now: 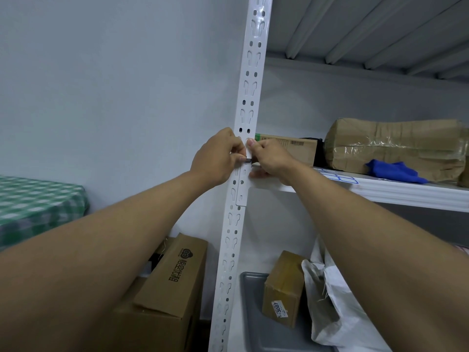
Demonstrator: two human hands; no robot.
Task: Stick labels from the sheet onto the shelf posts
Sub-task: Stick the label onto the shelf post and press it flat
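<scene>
A white perforated shelf post (250,80) runs up the middle of the view. Both my hands meet on it at the height of the middle shelf. My left hand (218,158) pinches a small label (247,160) against the post's front. My right hand (270,158) holds the label's other end, with its thumb pressed on the post just above and its fingers curled round behind. Most of the label is hidden by my fingers. The label sheet (341,177), white with blue outlines, lies on the middle shelf (406,193) to the right of my right wrist.
On the middle shelf stand a taped brown parcel (396,146), a blue cloth (393,171) and a cardboard box (291,148). Below are a grey tray (253,301), a small labelled box (283,288), a white bag (330,301) and a large carton (172,288). A green checked cloth (38,201) lies at the left.
</scene>
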